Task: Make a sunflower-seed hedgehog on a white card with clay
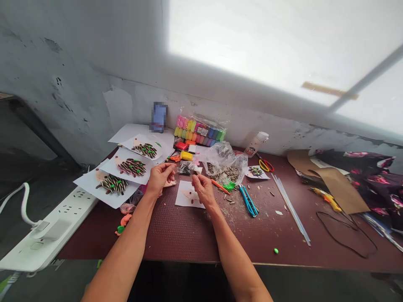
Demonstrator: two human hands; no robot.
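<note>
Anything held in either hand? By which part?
Can't tell. Bare left hand and bare right hand both have fingers curled in; anything pinched there is hidden or too small.

No text, brand or number can be read. A small white label with dark and reddish marks sits on the clear-wrapped pack of coloured pieces, at the centre of the frame and a little above the middle; its print is too small to make out. The white bottle, right of centre, bears a small printed design with no legible wording. The screen left of the pack is blurred into blocks, so nothing on it can be read.
</note>
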